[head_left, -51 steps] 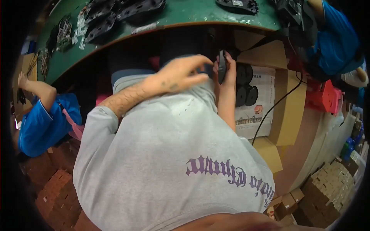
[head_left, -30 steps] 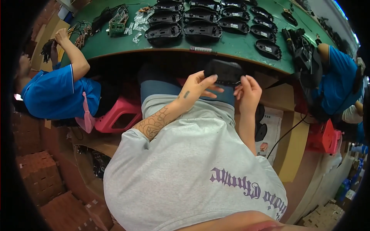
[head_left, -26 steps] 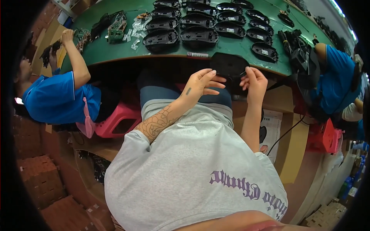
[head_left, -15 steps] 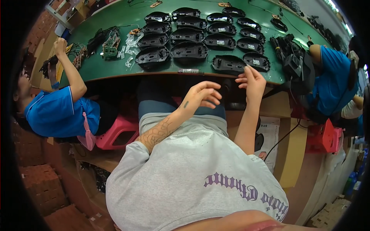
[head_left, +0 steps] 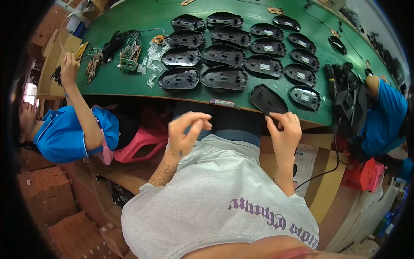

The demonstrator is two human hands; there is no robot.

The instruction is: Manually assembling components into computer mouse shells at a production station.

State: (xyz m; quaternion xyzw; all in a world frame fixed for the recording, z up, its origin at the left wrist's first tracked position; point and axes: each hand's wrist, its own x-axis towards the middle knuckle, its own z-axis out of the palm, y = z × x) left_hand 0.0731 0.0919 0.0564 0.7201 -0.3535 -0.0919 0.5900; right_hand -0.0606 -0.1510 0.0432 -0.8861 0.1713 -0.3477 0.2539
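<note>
Rows of black plastic shells, shaped like computer mouse halves, lie on the green table (head_left: 172, 101). At its near edge a black mouse shell (head_left: 268, 99) is turned at an angle, showing a dark, mostly plain face. My right hand (head_left: 284, 129) pinches the near end of that shell between thumb and fingers. My left hand (head_left: 187, 129) hovers before the table edge, fingers loosely bent and apart, with nothing seen in it. Just right of the pinched shell sits another mouse shell (head_left: 305, 97) with a pale patch inside.
Small clear plastic pieces (head_left: 154, 56), circuit boards (head_left: 130, 56) and black cables (head_left: 113, 45) lie to the left. More black cables (head_left: 345, 88) are heaped at the right edge. Co-workers in blue shirts (head_left: 64, 134) sit on both sides. A pink stool (head_left: 142, 144) stands at left.
The near shell has gone from lying flat, hollow side up, to angled in my right hand's pinch. My left hand has moved left, away from my right. The view has shifted slightly.
</note>
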